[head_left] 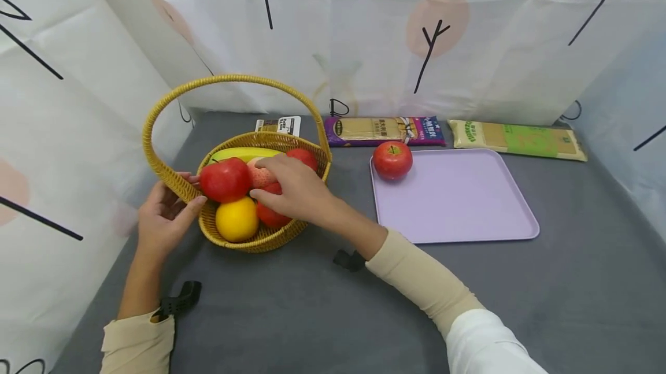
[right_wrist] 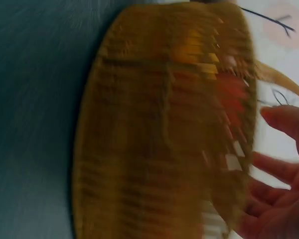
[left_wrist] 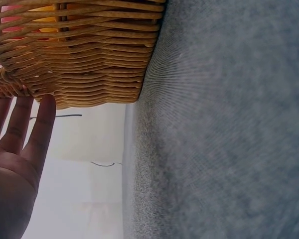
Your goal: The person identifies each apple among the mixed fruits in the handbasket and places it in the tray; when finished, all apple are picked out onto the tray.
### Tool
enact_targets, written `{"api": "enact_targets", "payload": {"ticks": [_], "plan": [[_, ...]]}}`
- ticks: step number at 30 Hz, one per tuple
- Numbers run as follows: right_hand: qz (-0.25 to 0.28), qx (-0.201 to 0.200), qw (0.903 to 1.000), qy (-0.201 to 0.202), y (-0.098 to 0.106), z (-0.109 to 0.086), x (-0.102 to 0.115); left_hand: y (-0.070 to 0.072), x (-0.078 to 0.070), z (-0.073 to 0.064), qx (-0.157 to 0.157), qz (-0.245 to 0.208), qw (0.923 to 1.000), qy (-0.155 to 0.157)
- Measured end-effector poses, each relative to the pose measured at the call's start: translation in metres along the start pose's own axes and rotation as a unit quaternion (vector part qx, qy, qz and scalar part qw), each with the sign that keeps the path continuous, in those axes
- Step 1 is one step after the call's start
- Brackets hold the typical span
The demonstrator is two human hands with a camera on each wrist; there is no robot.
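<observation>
A yellow wicker basket with a tall arched handle stands on the left of the table, full of fruit. Its left side, at the foot of the handle, is held by my left hand, thumb in front and fingers behind. My right hand reaches over the fruit with thumb and fingers apart. Beneath it lie a pinkish peach-like fruit and a red fruit, both partly hidden. Around them are a red apple, an orange, bananas and another red fruit.
A lilac tray lies to the right, with a red apple at its back left corner. Along the back are a purple noodle packet, a green-and-cream packet and a small labelled packet behind the basket.
</observation>
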State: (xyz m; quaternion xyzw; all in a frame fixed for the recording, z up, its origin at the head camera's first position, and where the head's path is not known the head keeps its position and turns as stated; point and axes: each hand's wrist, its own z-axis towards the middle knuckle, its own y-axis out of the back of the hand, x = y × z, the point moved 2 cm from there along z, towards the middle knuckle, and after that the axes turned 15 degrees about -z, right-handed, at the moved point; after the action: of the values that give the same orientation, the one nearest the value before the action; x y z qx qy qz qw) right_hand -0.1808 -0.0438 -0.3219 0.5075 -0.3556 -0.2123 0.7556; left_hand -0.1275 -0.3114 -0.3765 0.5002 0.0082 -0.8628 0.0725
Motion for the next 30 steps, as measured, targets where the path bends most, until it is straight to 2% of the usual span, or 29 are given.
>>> {"api": "enact_targets", "payload": {"ticks": [4, 8, 11, 13, 15, 18, 23, 30], "plan": [[-0.012, 0.003, 0.9990, -0.043, -0.016, 0.025, 0.018, -0.003, -0.001, -0.001, 0.003, 0.025, 0.9996, 0.010], [-0.040, 0.058, 0.9927, -0.098, -0.026, 0.048, 0.032, -0.003, -0.002, 0.000, -0.003, 0.032, 0.9993, 0.017], [-0.069, 0.098, 0.9857, -0.119, -0.031, 0.060, 0.041, -0.002, -0.002, 0.000, -0.006, 0.026, 0.9996, 0.012], [-0.084, 0.104, 0.9830, -0.125, -0.035, 0.065, 0.044, -0.001, -0.002, 0.000, -0.005, 0.029, 0.9996, 0.006], [-0.091, 0.100, 0.9821, -0.131, -0.038, 0.067, 0.045, -0.001, -0.001, -0.001, -0.003, 0.028, 0.9996, -0.001], [-0.088, 0.073, 0.9852, -0.127, -0.041, 0.066, 0.042, -0.001, -0.001, 0.000, 0.000, 0.012, 0.9999, -0.007], [-0.073, 0.029, 0.9921, -0.098, -0.045, 0.060, 0.038, 0.001, 0.000, 0.000, -0.007, -0.016, 0.9998, -0.002], [-0.047, 0.015, 0.9952, -0.084, -0.044, 0.051, 0.035, -0.001, 0.002, 0.001, 0.004, -0.026, 0.9995, -0.018]]}}
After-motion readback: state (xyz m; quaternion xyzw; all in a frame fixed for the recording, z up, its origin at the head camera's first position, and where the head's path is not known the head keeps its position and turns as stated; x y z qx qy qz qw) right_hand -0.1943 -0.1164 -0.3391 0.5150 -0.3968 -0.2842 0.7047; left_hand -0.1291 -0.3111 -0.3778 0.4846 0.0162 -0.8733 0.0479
